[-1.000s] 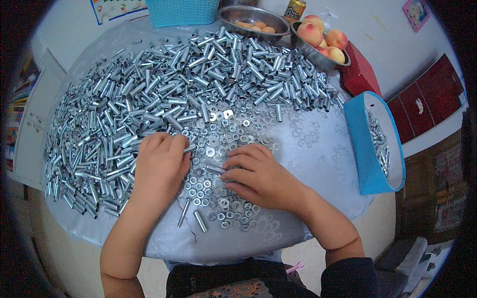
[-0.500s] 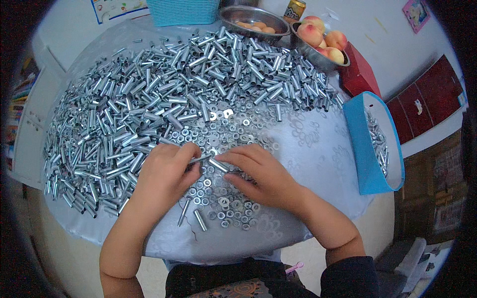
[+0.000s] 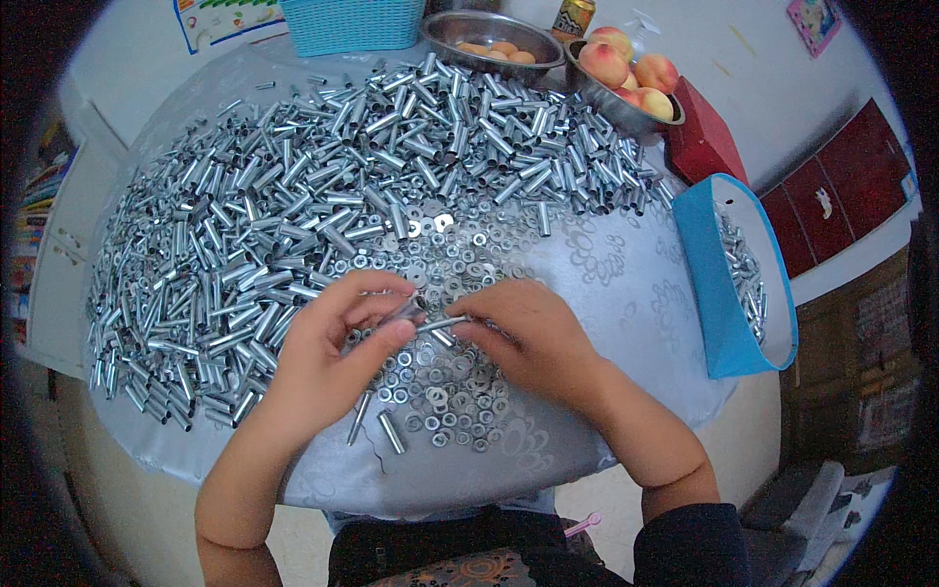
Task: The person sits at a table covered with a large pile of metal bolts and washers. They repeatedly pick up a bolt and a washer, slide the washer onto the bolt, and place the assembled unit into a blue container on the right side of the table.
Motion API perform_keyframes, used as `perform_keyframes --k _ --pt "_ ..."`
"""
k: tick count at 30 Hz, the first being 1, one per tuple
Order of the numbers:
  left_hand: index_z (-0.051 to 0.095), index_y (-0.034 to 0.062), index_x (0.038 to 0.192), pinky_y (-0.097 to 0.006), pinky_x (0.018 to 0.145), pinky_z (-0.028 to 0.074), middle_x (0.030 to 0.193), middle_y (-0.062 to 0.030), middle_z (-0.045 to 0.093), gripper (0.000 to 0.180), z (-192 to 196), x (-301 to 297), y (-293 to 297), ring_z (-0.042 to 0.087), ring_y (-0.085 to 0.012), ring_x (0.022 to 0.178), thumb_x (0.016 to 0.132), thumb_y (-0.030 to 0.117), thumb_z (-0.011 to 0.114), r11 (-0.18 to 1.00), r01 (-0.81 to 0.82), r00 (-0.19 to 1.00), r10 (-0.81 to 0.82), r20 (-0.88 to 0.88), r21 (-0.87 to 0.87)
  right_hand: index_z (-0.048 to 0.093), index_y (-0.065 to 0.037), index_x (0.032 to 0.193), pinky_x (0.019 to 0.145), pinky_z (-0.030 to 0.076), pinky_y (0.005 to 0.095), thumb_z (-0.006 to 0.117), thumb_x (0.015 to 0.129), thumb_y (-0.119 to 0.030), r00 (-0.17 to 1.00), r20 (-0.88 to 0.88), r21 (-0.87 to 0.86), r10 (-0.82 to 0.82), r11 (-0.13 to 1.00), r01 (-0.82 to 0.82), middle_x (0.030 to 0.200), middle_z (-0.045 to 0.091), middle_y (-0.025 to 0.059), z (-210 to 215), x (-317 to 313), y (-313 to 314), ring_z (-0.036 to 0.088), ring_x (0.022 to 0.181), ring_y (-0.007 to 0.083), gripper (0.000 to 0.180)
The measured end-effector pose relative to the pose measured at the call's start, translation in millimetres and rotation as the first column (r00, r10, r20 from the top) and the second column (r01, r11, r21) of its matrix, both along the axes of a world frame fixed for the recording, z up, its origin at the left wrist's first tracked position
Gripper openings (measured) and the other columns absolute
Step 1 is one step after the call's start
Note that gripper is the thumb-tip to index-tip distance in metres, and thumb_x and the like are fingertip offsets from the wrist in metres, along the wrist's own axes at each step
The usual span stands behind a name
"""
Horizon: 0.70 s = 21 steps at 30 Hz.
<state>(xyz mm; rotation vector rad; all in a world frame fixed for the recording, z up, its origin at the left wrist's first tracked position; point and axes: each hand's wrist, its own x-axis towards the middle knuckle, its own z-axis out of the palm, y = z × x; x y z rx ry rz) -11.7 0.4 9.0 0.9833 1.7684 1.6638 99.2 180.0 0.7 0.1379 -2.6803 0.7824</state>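
Observation:
My left hand (image 3: 333, 347) is curled with its thumb and fingers around a short silver metal tube (image 3: 405, 311), which is blurred by motion. Facing it, my right hand (image 3: 528, 333) pinches a thin metal rod (image 3: 445, 324) that points left towards the tube. Just under the rod shows another metal tube (image 3: 442, 338); whether a finger touches it I cannot tell. Both hands are low over a spread of washers and nuts (image 3: 455, 377). Close to me on the cloth lie a loose thin rod (image 3: 359, 419) and a single tube (image 3: 391, 431).
A wide heap of metal tubes (image 3: 284, 205) covers the table's left and far side. To the right stands a blue box (image 3: 719, 293) holding metal parts. Along the far edge are a turquoise basket (image 3: 352, 24), a bowl of eggs (image 3: 455, 54), a can (image 3: 573, 18) and a bowl of peaches (image 3: 626, 112).
The left fingers have spread from a tight pinch on a thin rod to a wider curl around a tube. A thin rod now shows in my right fingers, where a tube was.

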Motion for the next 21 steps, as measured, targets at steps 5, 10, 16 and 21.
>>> perform_keyframes --k 5,10,16,21 --pt "0.046 0.0017 0.113 -0.033 0.089 0.046 0.099 -0.0145 0.06 0.023 5.4 1.0 0.6 0.059 -0.0245 0.097 0.091 0.009 0.047 0.984 -0.061 0.863 -0.031 0.504 0.165 0.064 -0.008 0.088 0.062 0.044 0.0326 0.07 0.069 -0.004 0.977 -0.212 -0.063 0.012 0.998 -0.026 0.079 0.062 0.007 9.0 6.2 4.1 0.059 0.07 0.0241 0.021" --pt "0.041 0.0037 0.112 -0.033 0.089 0.045 0.103 -0.0184 0.059 0.023 -8.2 1.3 3.6 0.058 -0.0235 0.098 0.093 0.015 0.046 0.971 -0.019 0.774 -0.135 0.619 0.236 0.062 -0.008 0.091 0.062 0.044 0.0345 0.07 0.071 -0.007 0.945 -0.306 -0.092 0.115 0.984 -0.149 0.081 0.062 0.0071 6.6 8.4 3.6 0.059 0.071 0.025 0.022" --pt "0.042 0.0053 0.11 -0.031 0.084 0.047 0.099 -0.0164 0.061 0.023 -13.5 2.3 5.6 0.06 -0.0188 0.09 0.091 0.016 0.048 0.994 0.04 0.825 -0.092 0.558 0.105 0.063 -0.005 0.089 0.063 0.046 0.0319 0.07 0.069 -0.001 0.961 -0.274 -0.186 0.048 0.977 -0.102 0.082 0.063 0.0092 11.6 10.5 -1.1 0.06 0.071 0.0236 0.022" --pt "0.042 0.004 0.11 -0.024 0.076 0.047 0.098 -0.0157 0.063 0.022 -10.9 3.4 4.2 0.059 -0.0123 0.082 0.091 0.014 0.049 0.995 0.07 0.83 -0.098 0.549 0.072 0.061 -0.002 0.09 0.065 0.048 0.0286 0.068 0.07 0.003 0.964 -0.263 -0.268 -0.021 0.962 -0.052 0.083 0.064 0.0106 10.1 11.7 -1.1 0.061 0.072 0.0205 0.022"
